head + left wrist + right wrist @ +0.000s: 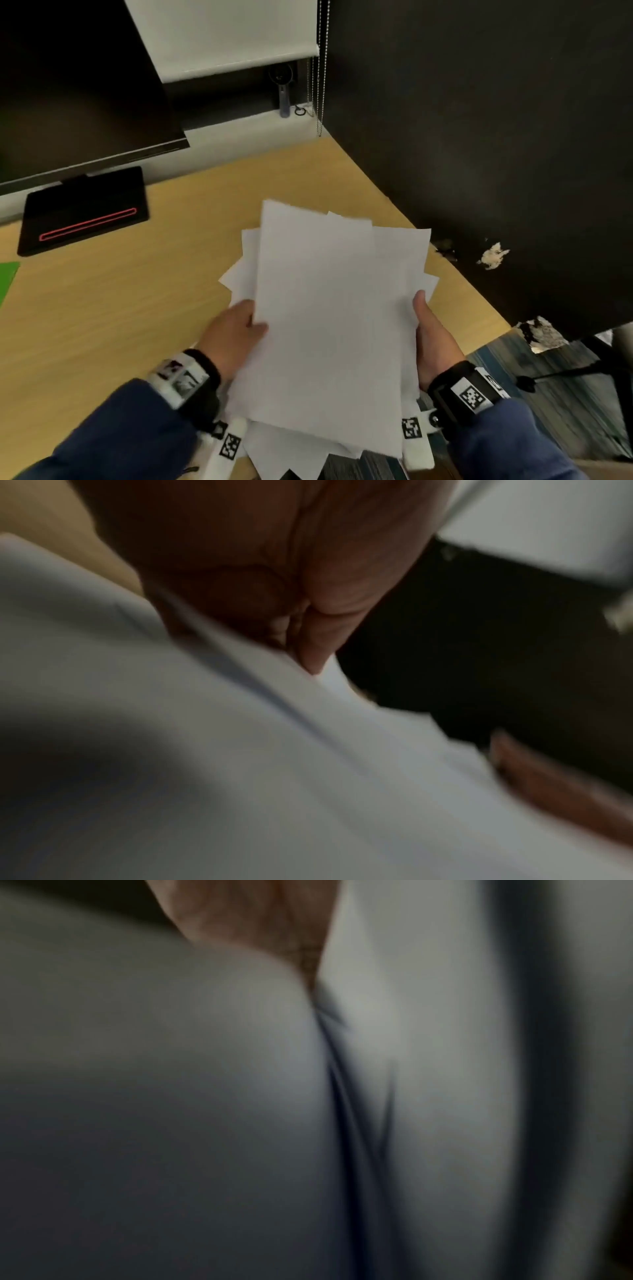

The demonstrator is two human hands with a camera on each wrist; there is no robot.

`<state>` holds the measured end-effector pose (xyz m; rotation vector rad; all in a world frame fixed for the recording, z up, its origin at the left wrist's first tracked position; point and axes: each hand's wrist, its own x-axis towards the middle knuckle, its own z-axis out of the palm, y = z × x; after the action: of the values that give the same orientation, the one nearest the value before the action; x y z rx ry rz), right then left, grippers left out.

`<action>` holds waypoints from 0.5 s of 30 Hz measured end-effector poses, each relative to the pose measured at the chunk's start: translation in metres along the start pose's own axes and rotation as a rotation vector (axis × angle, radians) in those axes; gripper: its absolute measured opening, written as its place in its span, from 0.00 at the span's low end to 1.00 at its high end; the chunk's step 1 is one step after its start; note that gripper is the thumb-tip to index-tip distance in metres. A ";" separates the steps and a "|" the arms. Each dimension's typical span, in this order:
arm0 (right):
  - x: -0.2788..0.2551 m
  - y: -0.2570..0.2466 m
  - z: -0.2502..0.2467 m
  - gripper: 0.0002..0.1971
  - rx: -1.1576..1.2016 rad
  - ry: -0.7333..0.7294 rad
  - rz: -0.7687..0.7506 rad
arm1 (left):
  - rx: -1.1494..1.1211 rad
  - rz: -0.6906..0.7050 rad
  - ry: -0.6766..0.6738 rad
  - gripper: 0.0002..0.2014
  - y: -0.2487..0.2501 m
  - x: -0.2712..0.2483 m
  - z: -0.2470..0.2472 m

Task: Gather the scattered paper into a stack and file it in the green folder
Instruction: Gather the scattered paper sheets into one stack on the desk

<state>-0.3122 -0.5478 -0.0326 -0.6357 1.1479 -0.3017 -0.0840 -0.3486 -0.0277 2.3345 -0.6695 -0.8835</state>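
Head view only: wooden surface (144, 308), monitor base (84, 210) at its far left, and a corner of the green folder (7, 277) at the frame's left edge, well left of the paper stack (329, 318); what the folder contains is out of frame. Both wrist views: blurred white sheets with fingers pressed close. Left hand (236, 330) and right hand (433, 337): each grip clamped on a side edge of the uneven, fanned stack, thumbs on top.
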 end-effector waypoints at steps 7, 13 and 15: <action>0.009 0.013 0.009 0.12 -0.263 0.034 -0.150 | 0.339 0.047 0.035 0.24 -0.012 0.008 0.008; -0.007 -0.001 -0.008 0.09 -0.274 0.076 -0.234 | 0.253 -0.143 0.142 0.19 -0.008 0.020 -0.032; -0.012 -0.008 -0.025 0.10 -0.271 0.095 -0.271 | 0.073 -0.197 0.154 0.22 -0.008 0.030 -0.038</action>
<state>-0.3393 -0.5559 -0.0257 -1.0288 1.2046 -0.4134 -0.0348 -0.3493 -0.0220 2.5364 -0.4203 -0.7632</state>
